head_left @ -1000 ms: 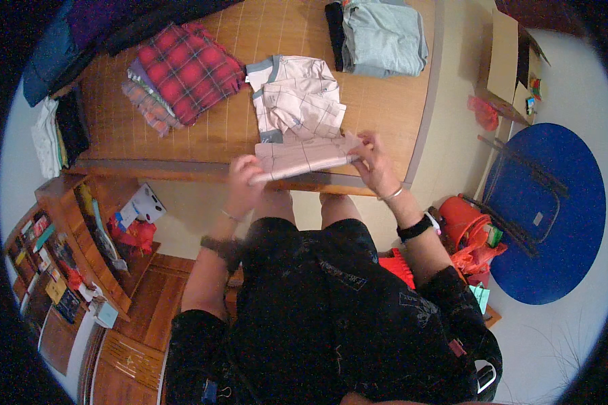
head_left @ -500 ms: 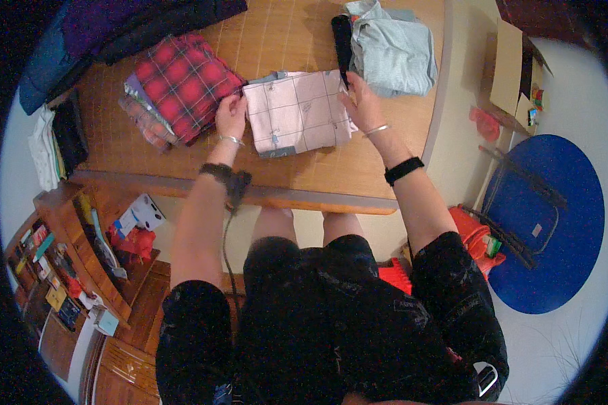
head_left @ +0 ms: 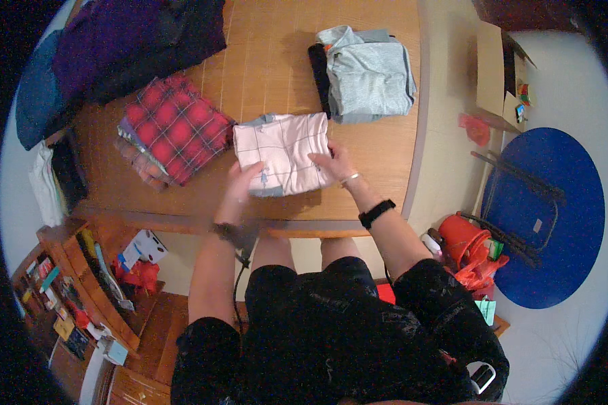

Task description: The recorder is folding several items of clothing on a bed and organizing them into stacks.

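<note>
Since half a second ago both hands have come from the far corners of the pink checked garment [head_left: 287, 152] down toward its nearer part, and the garment itself has moved closer to the platform's near edge; it now lies folded into a rough rectangle, grey trim showing along its far-left and near edges, midway along the near side of the wooden platform [head_left: 270, 67].

The left hand [head_left: 240, 179] has the near-left corner, thumb flat on top and the other fingers mostly hidden at the cloth's edge; the right hand [head_left: 336, 164] grips the right side in much the same way, thumb pointing inward across the fabric, the rest of its fingers partly out of sight; each is closed to about the thickness of the folds, though I cannot tell how firmly, nor whether the cloth is lifted.

Just beside the garment's left side sits a red plaid cloth [head_left: 179, 128], other patterned pieces peeking from under it; toward the platform's far-left corner a dark purple heap [head_left: 135, 47] spreads out; nearer the right edge lies a light grey folded stack [head_left: 371, 74], with a black piece [head_left: 319, 81] along its left side; beyond that edge a blue round tabletop [head_left: 574, 209] leans near a red bucket [head_left: 463, 233].
</note>
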Demonstrator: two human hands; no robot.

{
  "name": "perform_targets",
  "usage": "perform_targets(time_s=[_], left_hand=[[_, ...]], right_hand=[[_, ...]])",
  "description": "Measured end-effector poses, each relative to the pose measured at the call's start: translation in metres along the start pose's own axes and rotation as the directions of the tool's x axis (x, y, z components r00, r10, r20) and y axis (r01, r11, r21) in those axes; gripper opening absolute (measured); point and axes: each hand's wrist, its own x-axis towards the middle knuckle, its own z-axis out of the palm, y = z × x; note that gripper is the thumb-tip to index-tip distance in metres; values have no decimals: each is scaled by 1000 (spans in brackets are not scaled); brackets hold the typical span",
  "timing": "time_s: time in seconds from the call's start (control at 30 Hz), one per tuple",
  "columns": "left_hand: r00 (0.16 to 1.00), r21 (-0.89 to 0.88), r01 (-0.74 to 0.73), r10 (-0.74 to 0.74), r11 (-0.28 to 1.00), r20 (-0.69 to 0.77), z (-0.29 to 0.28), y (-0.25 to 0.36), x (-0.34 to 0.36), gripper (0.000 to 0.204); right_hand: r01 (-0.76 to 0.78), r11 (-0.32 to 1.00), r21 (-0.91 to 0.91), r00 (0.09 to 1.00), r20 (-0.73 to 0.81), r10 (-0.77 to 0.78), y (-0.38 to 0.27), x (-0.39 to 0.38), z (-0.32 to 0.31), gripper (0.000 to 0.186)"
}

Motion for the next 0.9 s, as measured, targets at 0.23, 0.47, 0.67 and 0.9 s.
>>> perform_targets(time_s=[0.23, 0.47, 0.67, 0.9], left_hand=[[984, 7, -149, 148, 989, 98, 65, 67, -48, 35], [897, 36, -370, 347, 928, 275, 152, 123, -15, 32], [876, 461, -467, 324, 755, 357, 180, 102, 59, 48], [889, 406, -436, 313, 803, 335, 127, 44, 45, 53]], right_hand=[[314, 941, -129, 946, -42, -322, -47, -55, -31, 36], [463, 867, -185, 843, -210, -495, -152, -46, -87, 31], [-98, 400, -911, 839, -292, -460, -191, 26, -139, 52], [245, 177, -953, 704, 49, -709, -159, 38, -93, 57]])
